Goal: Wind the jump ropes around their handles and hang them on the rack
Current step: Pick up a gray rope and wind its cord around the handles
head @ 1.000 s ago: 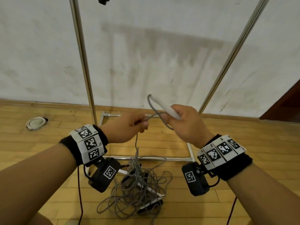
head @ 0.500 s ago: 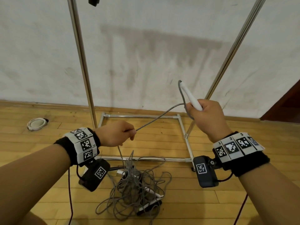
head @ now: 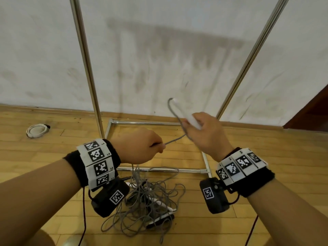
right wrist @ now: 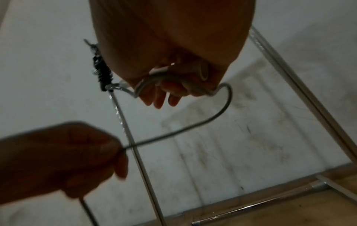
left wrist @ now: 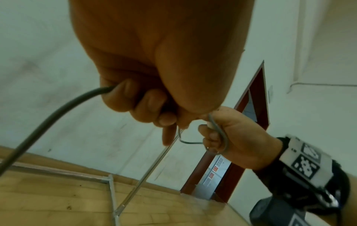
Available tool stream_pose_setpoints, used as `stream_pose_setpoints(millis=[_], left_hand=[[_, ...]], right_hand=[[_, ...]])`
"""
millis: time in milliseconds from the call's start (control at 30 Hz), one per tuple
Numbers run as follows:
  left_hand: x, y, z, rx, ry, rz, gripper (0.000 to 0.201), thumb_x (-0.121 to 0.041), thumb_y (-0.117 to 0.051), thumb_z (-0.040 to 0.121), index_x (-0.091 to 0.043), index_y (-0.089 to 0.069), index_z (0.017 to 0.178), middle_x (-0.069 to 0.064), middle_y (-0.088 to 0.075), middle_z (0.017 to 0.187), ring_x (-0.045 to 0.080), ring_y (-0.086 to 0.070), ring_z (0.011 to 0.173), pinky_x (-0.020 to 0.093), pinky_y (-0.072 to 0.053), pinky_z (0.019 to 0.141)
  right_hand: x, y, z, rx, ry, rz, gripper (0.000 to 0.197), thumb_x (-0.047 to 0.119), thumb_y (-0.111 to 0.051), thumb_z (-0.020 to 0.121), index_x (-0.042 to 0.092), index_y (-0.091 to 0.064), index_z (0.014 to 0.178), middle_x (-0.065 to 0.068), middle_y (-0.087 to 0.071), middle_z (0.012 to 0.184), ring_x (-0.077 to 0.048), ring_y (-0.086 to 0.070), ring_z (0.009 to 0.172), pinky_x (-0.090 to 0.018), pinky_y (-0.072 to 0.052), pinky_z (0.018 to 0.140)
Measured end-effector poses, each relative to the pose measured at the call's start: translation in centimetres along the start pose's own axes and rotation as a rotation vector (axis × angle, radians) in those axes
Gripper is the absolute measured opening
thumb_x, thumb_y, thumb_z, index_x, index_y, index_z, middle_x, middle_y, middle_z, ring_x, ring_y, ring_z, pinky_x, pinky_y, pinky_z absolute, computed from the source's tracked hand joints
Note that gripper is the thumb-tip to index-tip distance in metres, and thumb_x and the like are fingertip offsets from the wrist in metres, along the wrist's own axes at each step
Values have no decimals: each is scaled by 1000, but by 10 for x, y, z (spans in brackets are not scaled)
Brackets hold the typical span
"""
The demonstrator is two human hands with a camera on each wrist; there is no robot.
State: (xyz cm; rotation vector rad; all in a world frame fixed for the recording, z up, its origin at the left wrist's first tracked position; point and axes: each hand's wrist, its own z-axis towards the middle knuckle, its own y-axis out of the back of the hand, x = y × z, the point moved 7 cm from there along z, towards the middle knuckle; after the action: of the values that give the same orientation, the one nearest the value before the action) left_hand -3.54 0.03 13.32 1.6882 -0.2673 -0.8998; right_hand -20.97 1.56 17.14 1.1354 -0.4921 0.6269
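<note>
My right hand (head: 200, 129) holds a white jump-rope handle (head: 184, 113) that points up and to the left, its grey rope (head: 174, 139) looping from the tip back past the fingers. My left hand (head: 142, 146) pinches that rope a short way below, fist closed on it (left wrist: 146, 107). From there the rope drops to a tangled pile of grey ropes and handles (head: 147, 201) on the wooden floor. The metal rack (head: 85, 55) stands just behind, its base frame (head: 159, 169) on the floor. In the right wrist view a turn of rope (right wrist: 218, 113) lies around the handle end.
The rack's right upright (head: 252, 52) leans against the stained white wall. A coiled white ring (head: 36, 130) lies on the floor at the left. A dark red door frame (head: 312, 110) is at the right edge.
My right hand with the handle has come down and in toward the left hand, shortening the rope between them. The left hand keeps its pinch and has shifted slightly right.
</note>
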Motion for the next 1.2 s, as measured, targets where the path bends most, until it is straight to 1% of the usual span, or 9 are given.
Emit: stream_pose_setpoints(millis=[100,200,267,433,533,733,967,1033,1200], left_hand=[[-1,12,2,-122,-16,-138,33,-34,-43,104,-23,-72,91,-12,-54,54,1,-51,51,17,-36,49],[10,19,1,-167,16,-258,33,-35,-43,103,-27,-71,87,-19,-56,54,3,-52,51,14,-41,50],[18,19,-1,-161,20,-278,32,-38,-44,102,-30,-69,84,-11,-60,63,6,-56,57,18,-44,53],[48,0,-3,15,44,-262,23,-32,-41,102,-30,-56,85,-8,-65,87,15,-63,85,36,-53,79],[69,-10,-4,74,98,-244,22,-34,-41,103,-29,-58,89,-11,-66,90,5,-61,86,27,-48,79],[90,-23,-8,162,166,-237,25,-32,-37,106,-26,-59,95,-13,-68,99,5,-59,97,28,-44,91],[100,-4,-6,-25,230,-207,29,-30,-40,104,-25,-62,87,-5,-58,74,2,-58,62,19,-50,60],[93,4,-5,-88,200,-201,28,-31,-43,104,-30,-63,85,-9,-54,66,0,-54,55,12,-44,53],[55,8,2,-112,93,-215,26,-35,-47,102,-32,-69,91,-14,-48,45,4,-42,41,13,-34,45]], right_hand=[[16,-22,-7,134,109,-44,10,25,-67,88,19,-72,94,1,-62,87,-14,-57,77,-30,-46,67],[18,-31,-7,202,122,-133,12,32,-64,91,27,-67,80,5,-59,68,-13,-53,61,-33,-41,56],[16,-31,-5,225,115,-168,21,37,-63,92,35,-59,72,8,-54,59,-8,-49,53,-29,-34,51],[17,-11,6,85,133,-111,27,35,-61,94,16,-56,76,8,-47,57,-9,-42,52,-26,-31,49],[14,0,11,32,134,-56,26,30,-60,95,10,-58,79,4,-48,58,-12,-43,53,-19,-29,48],[0,23,16,-66,78,-45,19,31,-57,96,31,-56,77,8,-51,61,-3,-48,57,-14,-35,48],[-24,32,19,71,4,-70,17,25,-73,85,16,-70,72,1,-57,56,-5,-44,48,-19,-34,48],[-33,34,16,138,-39,-86,11,21,-77,81,19,-73,71,3,-62,57,-3,-46,47,-17,-35,49],[-31,20,7,198,-48,-134,14,25,-81,76,28,-70,84,8,-68,83,-6,-59,70,-28,-44,63]])
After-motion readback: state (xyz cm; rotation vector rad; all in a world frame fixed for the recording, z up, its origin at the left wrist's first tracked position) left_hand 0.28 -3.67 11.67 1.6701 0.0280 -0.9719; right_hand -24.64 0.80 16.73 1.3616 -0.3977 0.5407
